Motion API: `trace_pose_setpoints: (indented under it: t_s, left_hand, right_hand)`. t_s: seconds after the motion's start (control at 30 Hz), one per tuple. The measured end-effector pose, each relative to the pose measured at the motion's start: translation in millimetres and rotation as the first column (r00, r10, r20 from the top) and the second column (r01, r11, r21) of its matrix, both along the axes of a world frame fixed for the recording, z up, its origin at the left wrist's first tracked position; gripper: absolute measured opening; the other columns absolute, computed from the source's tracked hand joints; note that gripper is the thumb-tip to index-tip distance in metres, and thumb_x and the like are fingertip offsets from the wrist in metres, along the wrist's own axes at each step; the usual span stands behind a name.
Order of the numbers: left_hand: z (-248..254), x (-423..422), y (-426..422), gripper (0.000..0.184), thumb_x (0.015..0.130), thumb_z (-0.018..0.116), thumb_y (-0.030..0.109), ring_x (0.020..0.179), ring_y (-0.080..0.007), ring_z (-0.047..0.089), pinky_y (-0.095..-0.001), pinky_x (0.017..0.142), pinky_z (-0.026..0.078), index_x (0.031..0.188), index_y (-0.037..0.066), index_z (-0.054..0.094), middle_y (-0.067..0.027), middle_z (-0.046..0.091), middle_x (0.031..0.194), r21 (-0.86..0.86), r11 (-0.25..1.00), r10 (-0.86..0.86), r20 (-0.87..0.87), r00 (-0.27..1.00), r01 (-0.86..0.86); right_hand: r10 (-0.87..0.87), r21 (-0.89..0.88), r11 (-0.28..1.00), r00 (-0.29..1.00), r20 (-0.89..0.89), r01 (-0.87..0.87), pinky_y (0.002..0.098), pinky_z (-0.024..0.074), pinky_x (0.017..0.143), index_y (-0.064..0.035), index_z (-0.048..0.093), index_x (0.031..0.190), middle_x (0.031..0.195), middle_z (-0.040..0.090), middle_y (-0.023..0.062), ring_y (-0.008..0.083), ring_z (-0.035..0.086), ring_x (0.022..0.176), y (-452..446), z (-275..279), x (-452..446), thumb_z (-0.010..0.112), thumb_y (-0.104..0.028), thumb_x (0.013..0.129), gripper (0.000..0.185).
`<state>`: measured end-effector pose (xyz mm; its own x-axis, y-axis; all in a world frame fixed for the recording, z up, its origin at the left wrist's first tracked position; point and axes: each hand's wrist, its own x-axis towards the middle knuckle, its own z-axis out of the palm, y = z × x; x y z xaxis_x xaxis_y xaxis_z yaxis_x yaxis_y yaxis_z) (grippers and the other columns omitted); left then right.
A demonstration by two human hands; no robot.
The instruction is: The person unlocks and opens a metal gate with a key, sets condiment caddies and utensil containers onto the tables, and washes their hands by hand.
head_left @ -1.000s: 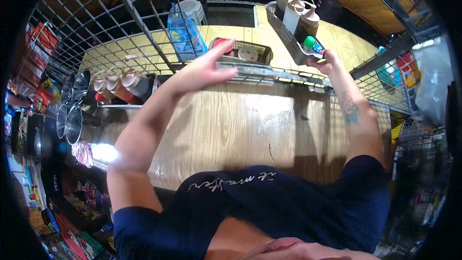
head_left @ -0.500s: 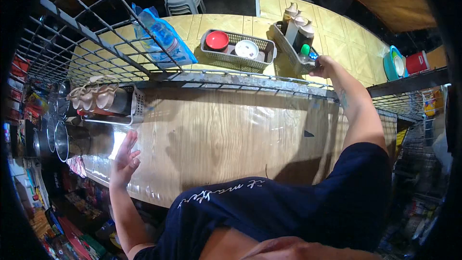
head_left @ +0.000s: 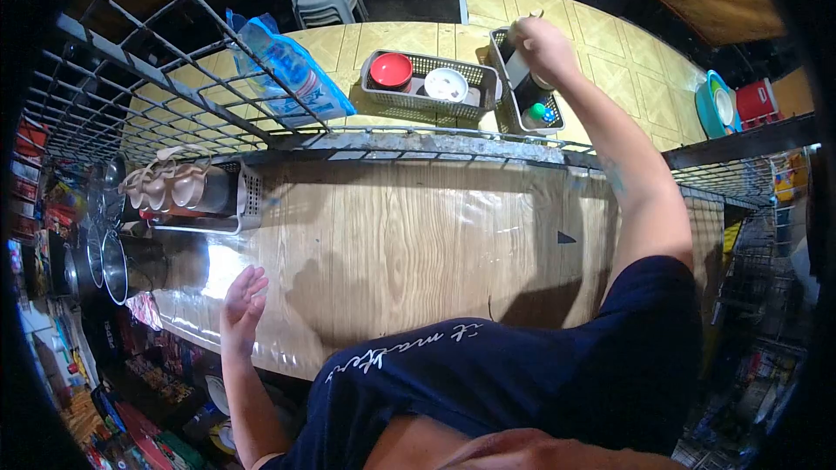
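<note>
My right hand [head_left: 543,45] reaches over the grey mesh basket [head_left: 501,45] on the far side of the wire grille. Its fingers are curled on the top of a bottle [head_left: 528,65] and hide the bottle tops there. At the near end of the same basket stands a small bottle with a green cap [head_left: 537,110]. My left hand [head_left: 243,303] hovers over the left part of the wooden counter [head_left: 392,244], fingers stretched out, with nothing in it. Nearest to it is a white basket [head_left: 250,200] with several beige-capped bottles [head_left: 165,187].
A grey basket [head_left: 418,104] with a red bowl [head_left: 391,70] and a white bowl [head_left: 446,84] stands on the yellow table [head_left: 601,87]. A blue plastic pack [head_left: 296,78] leans behind the grille [head_left: 174,43]. Metal strainers [head_left: 114,265] hang left; teal [head_left: 710,109] and red containers [head_left: 754,100] stand right.
My right hand has moved from the near end of the bottle basket to the bottle tops farther back, and the basket sits slightly turned. My left hand has lowered towards me.
</note>
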<state>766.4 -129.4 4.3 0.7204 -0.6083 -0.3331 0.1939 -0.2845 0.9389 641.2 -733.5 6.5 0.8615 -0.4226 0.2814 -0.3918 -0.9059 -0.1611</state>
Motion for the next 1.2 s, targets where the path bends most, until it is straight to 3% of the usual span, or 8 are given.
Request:
trace_pose_setpoints:
  t_s: [0.1,0.13,0.3,0.47,0.87,1.0,1.1,1.2]
  left_hand:
    - [-1,-4,-9,0.053,0.082,0.061,0.008,0.112,-0.0218,0.048,-0.0298,0.092,0.037,0.13,0.0,0.039,-0.0127,0.049,0.123,-0.007,0.999,-0.038,0.018,0.999,0.038]
    - [-1,-7,-11,0.05,0.082,0.06,0.007,0.111,-0.0214,0.048,-0.0303,0.093,0.037,0.128,-0.001,0.04,-0.0124,0.051,0.121,0.017,0.997,-0.072,0.072,0.995,0.071]
    - [7,-10,8,0.041,0.084,0.056,0.005,0.109,-0.0197,0.05,-0.0306,0.094,0.036,0.123,-0.003,0.045,-0.0115,0.053,0.119,0.148,0.987,-0.089,0.18,0.98,0.063]
    - [9,9,23,0.035,0.085,0.055,0.01,0.102,-0.0171,0.054,-0.0282,0.085,0.04,0.118,0.0,0.05,-0.0089,0.057,0.112,0.089,0.953,0.273,0.156,0.949,-0.289]
    - [-12,52,32,0.038,0.087,0.054,0.022,0.099,-0.0175,0.054,-0.0277,0.079,0.042,0.121,0.006,0.045,-0.0083,0.055,0.114,-0.088,0.862,0.501,-0.003,0.866,-0.499]
    - [-30,75,30,0.05,0.086,0.055,0.031,0.1,-0.0246,0.053,-0.0369,0.078,0.043,0.126,0.007,0.038,-0.0117,0.048,0.118,-0.106,0.8,0.582,-0.107,0.806,-0.591]
    - [-42,92,8,0.052,0.087,0.053,0.029,0.101,-0.029,0.051,-0.0431,0.079,0.046,0.13,0.009,0.033,-0.0116,0.043,0.122,-0.083,0.768,0.609,-0.215,0.764,-0.635]
    - [-42,101,-18,0.061,0.08,0.061,0.026,0.103,-0.0262,0.048,-0.0397,0.076,0.046,0.13,0.008,0.031,-0.0076,0.048,0.115,-0.022,0.773,0.62,-0.184,0.763,-0.634]
  right_hand:
    - [0.471,-0.102,0.801,0.727,-0.5,-0.589,0.0398,0.0482,0.075,-0.0081,0.063,0.083,0.085,0.061,0.0083,0.0283,0.057,0.088,15,-33,36,0.062,-0.024,0.072,0.019]
    - [0.285,-0.11,0.78,0.506,-0.814,-0.616,0.0384,0.0483,0.077,-0.0087,0.066,0.088,0.093,0.062,0.0058,0.0246,0.057,0.093,23,-41,47,0.065,-0.03,0.072,0.027]
    - [0.108,-0.095,0.578,0.191,-0.976,-0.81,0.0381,0.0475,0.077,-0.0128,0.069,0.086,0.095,0.063,0.0036,0.0222,0.055,0.098,4,-106,51,0.063,-0.032,0.075,0.023]
    - [0.242,0.061,0.916,0.422,-0.874,-0.397,0.0393,0.0495,0.076,-0.0048,0.067,0.084,0.087,0.066,0.0139,0.0309,0.063,0.083,30,-125,44,0.053,-0.036,0.079,0.035]
    - [0.313,0.217,0.943,0.443,-0.84,-0.254,0.041,0.0474,0.08,-0.0074,0.067,0.095,0.096,0.064,0.018,0.0312,0.061,0.091,11,-172,62,0.051,-0.048,0.08,0.046]
    - [0.324,0.405,0.893,0.345,-0.881,0.195,0.0368,0.0475,0.046,-0.0028,0.063,0.091,0.079,0.064,0.0147,0.0258,0.059,0.055,1,-177,50,0.05,-0.039,0.082,0.039]
    - [0.258,0.4,0.891,0.485,-0.836,0.215,0.0371,0.0468,0.063,-0.005,0.065,0.093,0.083,0.064,0.0135,0.0225,0.059,0.071,14,-123,48,0.049,-0.051,0.08,0.051]
    - [0.405,0.291,0.913,0.552,-0.729,-0.287,0.0361,0.0465,0.077,-0.0051,0.063,0.102,0.093,0.064,0.018,0.0277,0.062,0.087,2,-91,55,0.054,-0.048,0.079,0.049]
